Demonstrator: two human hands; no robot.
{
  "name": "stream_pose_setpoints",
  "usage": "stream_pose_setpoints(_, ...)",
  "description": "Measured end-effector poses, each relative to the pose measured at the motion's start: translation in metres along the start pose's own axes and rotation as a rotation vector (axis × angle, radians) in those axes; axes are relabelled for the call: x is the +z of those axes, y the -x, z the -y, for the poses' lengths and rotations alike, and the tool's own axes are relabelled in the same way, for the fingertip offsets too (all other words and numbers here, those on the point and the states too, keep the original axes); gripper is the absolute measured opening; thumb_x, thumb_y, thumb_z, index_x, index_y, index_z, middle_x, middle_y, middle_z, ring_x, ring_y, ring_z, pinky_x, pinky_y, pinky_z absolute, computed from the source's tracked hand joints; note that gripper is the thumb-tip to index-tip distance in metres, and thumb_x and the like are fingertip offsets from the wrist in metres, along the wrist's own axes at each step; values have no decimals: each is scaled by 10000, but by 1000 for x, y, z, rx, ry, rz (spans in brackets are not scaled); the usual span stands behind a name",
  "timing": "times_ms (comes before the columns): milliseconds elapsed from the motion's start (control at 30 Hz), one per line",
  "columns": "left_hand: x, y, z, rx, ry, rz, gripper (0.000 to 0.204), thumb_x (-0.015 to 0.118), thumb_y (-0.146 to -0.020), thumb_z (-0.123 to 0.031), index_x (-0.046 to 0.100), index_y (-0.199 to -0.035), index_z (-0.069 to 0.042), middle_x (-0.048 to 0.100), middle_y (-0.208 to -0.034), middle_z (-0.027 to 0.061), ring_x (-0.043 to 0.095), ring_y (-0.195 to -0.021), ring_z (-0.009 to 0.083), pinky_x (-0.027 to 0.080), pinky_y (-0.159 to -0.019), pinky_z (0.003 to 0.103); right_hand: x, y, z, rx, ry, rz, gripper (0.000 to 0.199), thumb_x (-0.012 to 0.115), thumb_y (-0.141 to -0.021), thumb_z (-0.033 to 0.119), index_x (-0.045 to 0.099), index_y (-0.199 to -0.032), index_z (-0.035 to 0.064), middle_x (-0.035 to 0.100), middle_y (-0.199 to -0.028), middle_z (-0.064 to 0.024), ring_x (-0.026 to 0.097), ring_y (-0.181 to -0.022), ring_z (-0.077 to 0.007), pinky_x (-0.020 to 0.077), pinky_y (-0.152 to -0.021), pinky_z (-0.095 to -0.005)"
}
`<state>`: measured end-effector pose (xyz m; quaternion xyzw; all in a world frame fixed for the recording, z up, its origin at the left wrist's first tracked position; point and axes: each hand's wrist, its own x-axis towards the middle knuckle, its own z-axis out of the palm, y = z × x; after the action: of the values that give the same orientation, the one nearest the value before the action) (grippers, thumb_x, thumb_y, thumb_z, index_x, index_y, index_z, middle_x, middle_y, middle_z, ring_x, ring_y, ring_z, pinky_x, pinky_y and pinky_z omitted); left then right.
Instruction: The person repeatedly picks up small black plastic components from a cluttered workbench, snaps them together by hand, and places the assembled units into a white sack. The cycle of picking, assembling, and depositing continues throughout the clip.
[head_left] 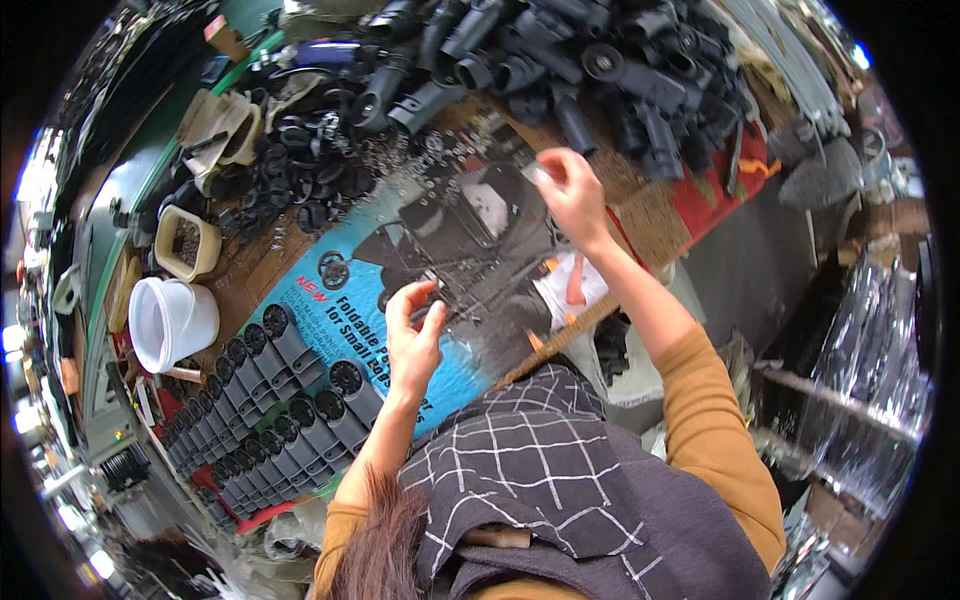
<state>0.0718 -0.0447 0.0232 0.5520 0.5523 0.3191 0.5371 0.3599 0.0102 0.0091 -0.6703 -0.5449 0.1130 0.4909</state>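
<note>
**Here, two hands sorting small hardware over a printed sheet**

Here the left hand (412, 335) hovers low over a glossy blue printed sheet (345, 300), its thumb and forefinger curled toward each other as if pinching something tiny; what it holds is too small to tell. The right hand (570, 190) reaches farther out, fingertips pressed together on a small pale piece, just above a scatter of small shiny metal bits (420, 160) spread across the sheet. The sheet seems laid there as a smooth liner, so that loose bits stay visible and slide easily on the surface (640, 215).

Near the left forearm, finished-looking dark grey plastic tubes (285, 400) with round capped ends lie in tidy rows, likely ranked for counting. Beyond the right hand, a loose heap of matte black plastic fittings (600, 70) is piled at the far edge, within reach. A tangle of black rings (290, 180) lies to the left of the metal bits. A white plastic bucket (170, 320) and a beige tub (187, 242) stand off to the left, well apart from both hands.
</note>
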Motion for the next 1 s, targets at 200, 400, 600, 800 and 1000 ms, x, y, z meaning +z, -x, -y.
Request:
stream_pose_setpoints(200, -38, 2, -6, -105, 164, -165, 283, 629, -870, -74, 584, -1147, -33, 582, -1149, 55, 530, -1068, 149, 422, -944, 292, 135, -172, -10, 1107, -463, -138, 889, 830, -657, 450, 445, -1271, -64, 573, -1208, -211, 624, -981, -307, 510, -862, -399)
stream_pose_setpoints(400, -50, -13, 3, -126, 194, -209, 267, 632, -869, -80, 592, -1129, -36, 580, -1120, 48, 539, -1053, 147, 430, -937, 294, 152, -201, -21, 1149, -587, -309, 477, 750, -752, 257, 502, -1039, -33, 591, -958, -158, 598, -658, -248, 511, -487, -336)
stream_pose_setpoints(600, -30, -46, 6, -90, 211, -134, 218, 632, -864, -81, 613, -1077, -39, 508, -1162, 74, 553, -1032, 162, 504, -853, 290, 49, -78, -14, 1011, -1052, 178, 430, 649, -831, 333, 513, -1062, -4, 591, -918, -150, 593, -713, -212, 547, -598, -302)
stream_pose_setpoints(800, -1, -81, -8, -159, 371, -13, 452, 682, -862, -255, 539, -1232, -39, 516, -1208, 112, 567, -1053, 173, 487, -879, 328, 12, 19, 32, 996, -1073, 536, 511, 614, -843, 242, 448, -1276, 28, 600, -1026, -158, 609, -791, -187, 516, -677, -292)
stream_pose_setpoints(1000, -30, -73, 5, -302, 340, -58, 499, 685, -842, -158, 489, -1281, -23, 613, -1133, 108, 595, -1034, 174, 493, -867, 300, 40, 53, 80, 223, -202, 979, 702, 802, -721, 267, 465, -1307, 77, 561, -1057, -80, 552, -954, -205, 451, -846, -333)
